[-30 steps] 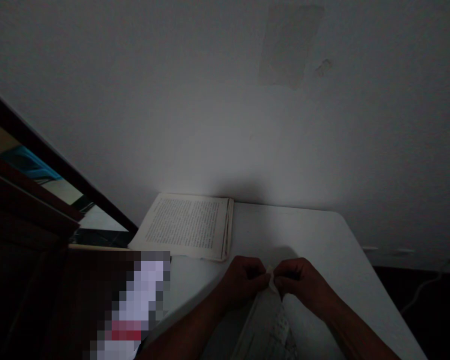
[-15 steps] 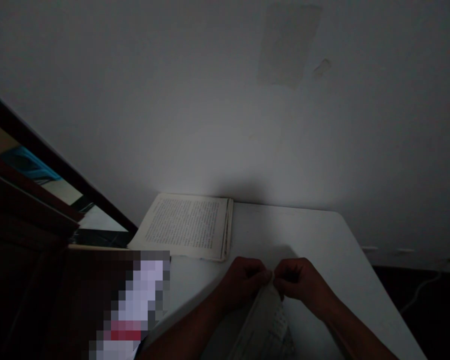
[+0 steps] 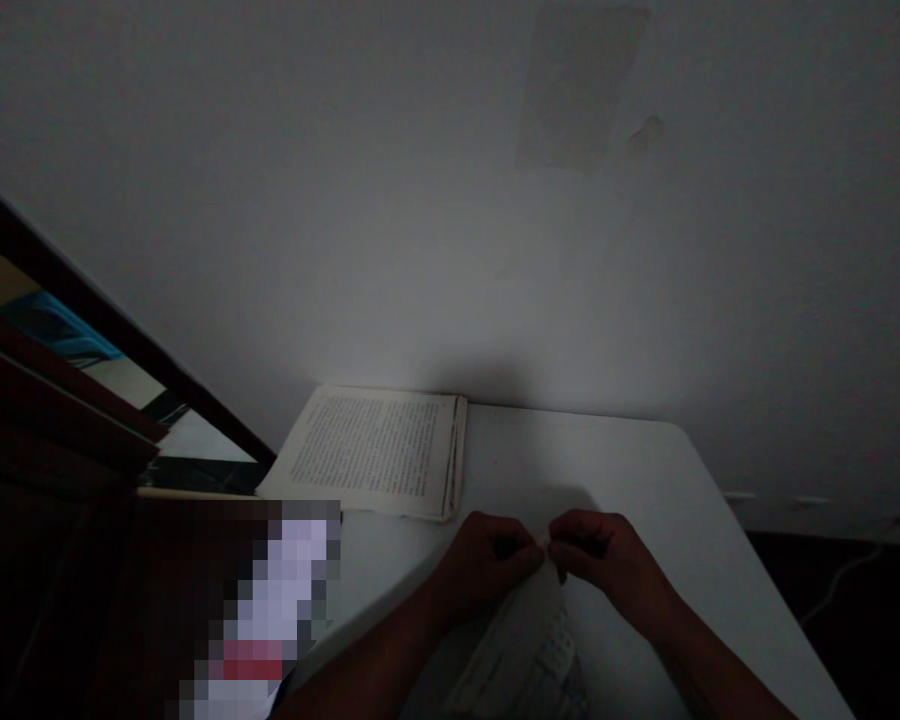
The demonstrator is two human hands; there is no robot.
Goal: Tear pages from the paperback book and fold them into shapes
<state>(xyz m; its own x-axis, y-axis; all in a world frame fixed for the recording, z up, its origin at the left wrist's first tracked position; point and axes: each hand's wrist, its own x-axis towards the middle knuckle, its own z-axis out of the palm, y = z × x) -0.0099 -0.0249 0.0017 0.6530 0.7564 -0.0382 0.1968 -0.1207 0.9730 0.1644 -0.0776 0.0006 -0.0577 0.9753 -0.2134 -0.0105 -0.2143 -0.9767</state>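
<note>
Left hand (image 3: pixel 487 560), thumb and forefinger closed in a pinch on the peak of the paper (image 3: pixel 529 640); the other fingers curl inward. Right hand (image 3: pixel 600 555), fingers likewise bent, thumb and forefinger tips close together just beside the same peak; whether they grip it cannot be told. The paper, marked with print or writing, lies between the forearms, narrowing from the lower edge of the view to the fingertips. Beneath is the white table (image 3: pixel 607 460), its far right corner rounded. To the left, a pixelated area (image 3: pixel 270 600) hides a pale form with a red band. Beyond the left hand, the book (image 3: pixel 371 445) lies flat near the wall, printed page uppermost, with layered leaves along its right edge. At the back, the grey wall (image 3: pixel 345 220) bears a darker rectangular patch (image 3: pixel 581 90) and a smaller mark (image 3: pixel 645 135).
</note>
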